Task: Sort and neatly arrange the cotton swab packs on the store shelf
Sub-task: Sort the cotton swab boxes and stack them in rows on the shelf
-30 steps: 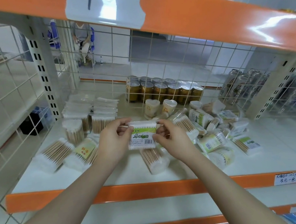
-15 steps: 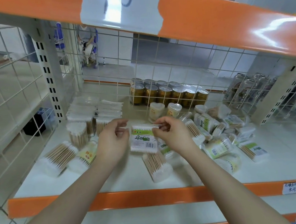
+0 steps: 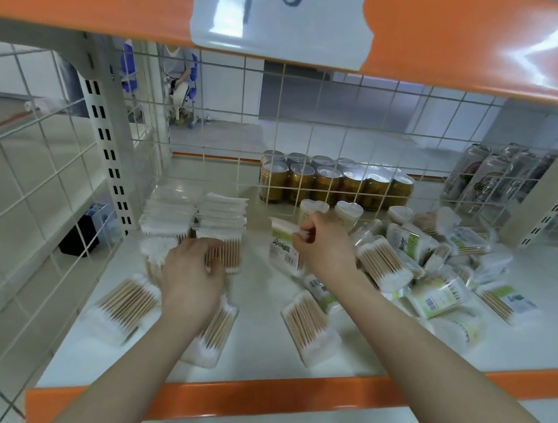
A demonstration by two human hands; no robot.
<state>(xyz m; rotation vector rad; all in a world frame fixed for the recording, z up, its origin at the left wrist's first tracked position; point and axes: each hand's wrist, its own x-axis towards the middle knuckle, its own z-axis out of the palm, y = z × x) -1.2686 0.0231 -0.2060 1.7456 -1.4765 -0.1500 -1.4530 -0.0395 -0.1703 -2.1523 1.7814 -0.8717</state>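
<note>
fingers [image 3: 302, 234] of the right hand [image 3: 322, 248] curl round the top edge of a green-labelled swab pack [image 3: 282, 249], holding it upright just above the shelf [image 3: 261, 316]. the left hand [image 3: 191, 275] reaches palm down to the standing packs [image 3: 223, 248] at the left rear, its fingers bent over their front; whether they grip one or only touch cannot be told. behind these stand two neat stacks of flat packs [image 3: 195, 209]. loose packs of wooden-stemmed swabs [image 3: 125, 306] lie on the shelf near the left wrist, another pack [image 3: 309, 328] lies between the forearms, and a jumbled heap of packs [image 3: 431, 264] spreads to the right. gold cans [image 3: 333, 181] stand behind the wire grid [image 3: 280, 135].
</note>
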